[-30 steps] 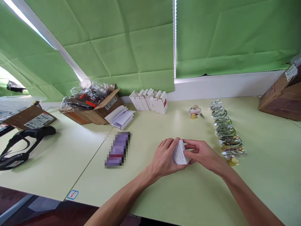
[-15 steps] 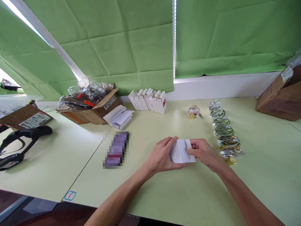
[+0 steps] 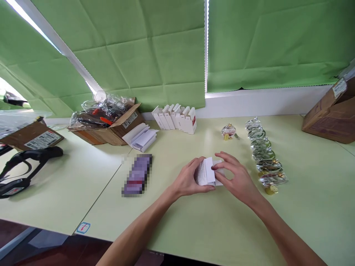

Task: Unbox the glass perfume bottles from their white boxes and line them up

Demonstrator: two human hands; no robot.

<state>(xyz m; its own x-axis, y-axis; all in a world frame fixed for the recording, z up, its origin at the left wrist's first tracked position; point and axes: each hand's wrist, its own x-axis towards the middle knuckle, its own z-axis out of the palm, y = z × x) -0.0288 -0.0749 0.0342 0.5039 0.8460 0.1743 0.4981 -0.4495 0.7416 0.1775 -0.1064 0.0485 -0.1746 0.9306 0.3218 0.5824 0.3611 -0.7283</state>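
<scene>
Here at the worktop (image 3: 194, 229), the left hand (image 3: 188, 180) has its fingers wrapped firmly round a small white box (image 3: 205, 173), fine print showing, thumb along the near edge! The right hand (image 3: 237, 179) is at the box's right-hand end, fingers partly spread, fingertips right against the white card; whether they're pinching it, I can't tell. So the box sits between the two hands, well left of that gleaming row of clear pieces (image 3: 262, 146), a gold piece (image 3: 271, 190) at its near end. Beyond, one lone clear piece (image 3: 229, 130), then white cartons (image 3: 177, 120) packed upright by the wall. Off left: folded white papers (image 3: 142, 139) beside a brimming cardboard box (image 3: 119, 135), and nearer, a purple item (image 3: 137, 175), blurred out.
</scene>
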